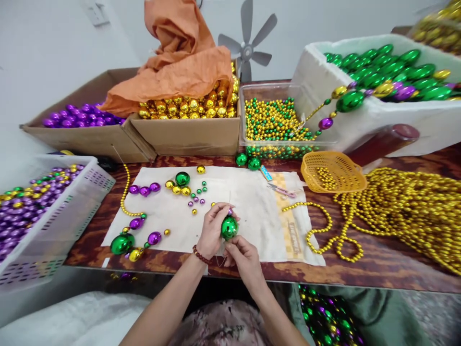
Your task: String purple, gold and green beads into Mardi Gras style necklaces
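Note:
My left hand (213,229), with a dark bead bracelet at the wrist, holds a large shiny green ball (229,227). A small purple bead (230,212) sits on top of the ball, and a thin needle (230,197) points up from it. Just below the ball, my right hand (242,255) has its thumb and fingers pinched together near a thin thread; what they grip is too small to make out. Both hands are over the front of a white cloth (252,192). A partly strung strand of purple, green and gold beads (136,223) lies to the left.
Loose purple balls (144,191), gold balls (176,190) and a green ball (182,179) lie behind my hands. Scissors (281,190), an orange basket (333,156) and gold bead chains (403,206) are right. Cardboard boxes (185,137) and a clear bin (288,143) line the back.

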Action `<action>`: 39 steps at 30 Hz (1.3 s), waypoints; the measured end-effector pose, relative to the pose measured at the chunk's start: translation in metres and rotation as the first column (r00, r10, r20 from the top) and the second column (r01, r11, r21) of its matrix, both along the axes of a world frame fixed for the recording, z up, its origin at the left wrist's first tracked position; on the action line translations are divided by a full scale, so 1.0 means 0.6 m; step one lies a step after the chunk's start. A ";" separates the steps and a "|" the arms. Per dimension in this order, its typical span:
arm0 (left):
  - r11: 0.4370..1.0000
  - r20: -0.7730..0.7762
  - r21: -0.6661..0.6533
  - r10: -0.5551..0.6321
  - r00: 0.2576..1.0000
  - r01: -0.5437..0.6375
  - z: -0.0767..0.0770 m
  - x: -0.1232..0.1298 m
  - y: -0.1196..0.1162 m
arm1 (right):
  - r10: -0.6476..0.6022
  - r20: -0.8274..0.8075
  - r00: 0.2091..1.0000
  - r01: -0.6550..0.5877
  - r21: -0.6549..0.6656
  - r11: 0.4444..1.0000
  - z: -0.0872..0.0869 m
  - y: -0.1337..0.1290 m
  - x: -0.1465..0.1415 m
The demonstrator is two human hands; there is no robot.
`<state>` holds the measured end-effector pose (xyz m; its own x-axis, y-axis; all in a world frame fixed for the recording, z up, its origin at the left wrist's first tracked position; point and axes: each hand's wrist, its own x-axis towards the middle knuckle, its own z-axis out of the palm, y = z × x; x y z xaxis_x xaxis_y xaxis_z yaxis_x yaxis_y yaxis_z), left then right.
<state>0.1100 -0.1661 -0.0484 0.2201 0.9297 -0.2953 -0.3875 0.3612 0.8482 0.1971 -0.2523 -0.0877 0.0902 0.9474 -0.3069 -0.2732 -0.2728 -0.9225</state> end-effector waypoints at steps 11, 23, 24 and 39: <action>0.834 -0.282 0.115 -0.493 0.823 0.539 0.019 0.006 0.021 | -0.381 -0.016 0.924 0.375 0.217 0.901 0.052 0.070 0.130; 0.684 -0.310 0.062 -0.679 0.666 0.727 0.030 -0.033 0.045 | -0.308 -0.251 0.917 0.352 0.153 0.923 0.046 0.050 0.093; 0.666 -0.341 0.062 -0.686 0.643 0.743 0.032 -0.043 0.050 | -0.316 -0.252 0.915 0.360 0.150 0.921 0.048 0.051 0.096; 0.470 -0.996 0.094 0.046 0.082 0.878 -0.008 -0.250 0.096 | -0.732 -0.206 0.650 0.759 0.121 0.640 0.053 -0.025 0.289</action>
<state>-0.0398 -0.1087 -0.0535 0.6943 0.7076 -0.1316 0.6861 -0.5953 0.4182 0.3703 -0.2673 -0.0561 0.7646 0.6121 -0.2017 -0.4242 0.2424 -0.8725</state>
